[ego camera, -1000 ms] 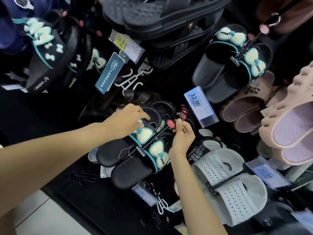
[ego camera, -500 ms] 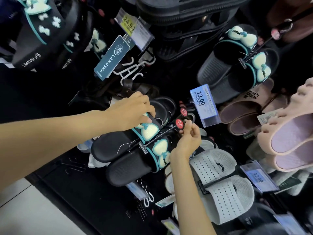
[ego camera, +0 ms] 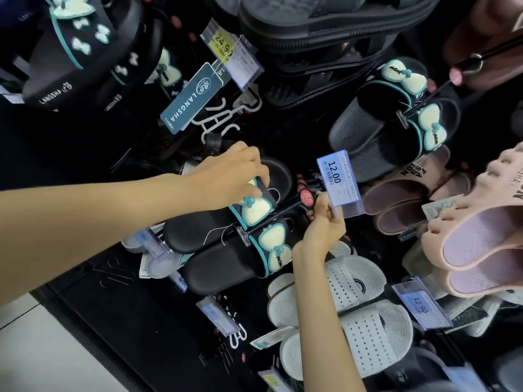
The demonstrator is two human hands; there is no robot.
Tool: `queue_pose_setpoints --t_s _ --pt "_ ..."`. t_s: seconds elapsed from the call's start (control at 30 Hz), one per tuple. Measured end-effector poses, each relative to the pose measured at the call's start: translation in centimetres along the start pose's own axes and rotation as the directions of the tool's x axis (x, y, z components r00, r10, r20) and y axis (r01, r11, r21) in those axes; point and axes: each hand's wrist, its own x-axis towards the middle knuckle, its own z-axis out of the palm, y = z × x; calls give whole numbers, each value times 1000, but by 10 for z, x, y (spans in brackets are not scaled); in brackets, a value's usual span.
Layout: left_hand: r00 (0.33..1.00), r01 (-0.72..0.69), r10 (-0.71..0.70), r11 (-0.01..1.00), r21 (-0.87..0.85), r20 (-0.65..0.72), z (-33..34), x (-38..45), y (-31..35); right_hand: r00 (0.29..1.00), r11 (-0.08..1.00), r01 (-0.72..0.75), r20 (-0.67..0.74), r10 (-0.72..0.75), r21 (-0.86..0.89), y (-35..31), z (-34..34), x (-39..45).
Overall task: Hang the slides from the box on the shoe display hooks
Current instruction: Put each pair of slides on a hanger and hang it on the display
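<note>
In the middle of the display wall, your two hands work on one pair of black slides [ego camera: 226, 244] with pale bow decorations and teal edges. Your left hand [ego camera: 229, 179] comes in from the left with the forearm almost level; its fingers curl down over the strap of the upper slide and grip it at the bow, with the thumb on the near side of the strap. Your right hand [ego camera: 319, 224] rises from the bottom of the view, the forearm nearly upright and the wrist bent a little to the left. Its fingertips are closed together in a pinch at the top end of the thin black hanger [ego camera: 271, 219] that runs between the two slides, just under the red round tag [ego camera: 308, 197]. The pair lies tilted, toes pointing down to the left, and the hanger top is just beside the display hook [ego camera: 308, 181] that carries the blue price label "12.00" [ego camera: 336, 182]. If the hanger is already on the hook, I cannot tell.

Around this pair you see other shoes hanging: a same-looking pair of bow slides [ego camera: 396, 117] at the upper right, white perforated slides [ego camera: 356, 312] just below your right hand, pink slides [ego camera: 486, 244] at the right edge, and a dark "LANGSHA" tag [ego camera: 189, 100] above your left hand.
</note>
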Motion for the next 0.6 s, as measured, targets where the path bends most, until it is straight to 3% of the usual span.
queue_pose_setpoints --t_s 0.37,0.6 --pt "999 42 -42 999 4 28 5 -8 -17 994 996 85 69 -82 -40 7 0 -6" --pt "998 31 -33 999 41 46 7 -18 -14 986 996 62 156 -50 -70 4 -13 -11"
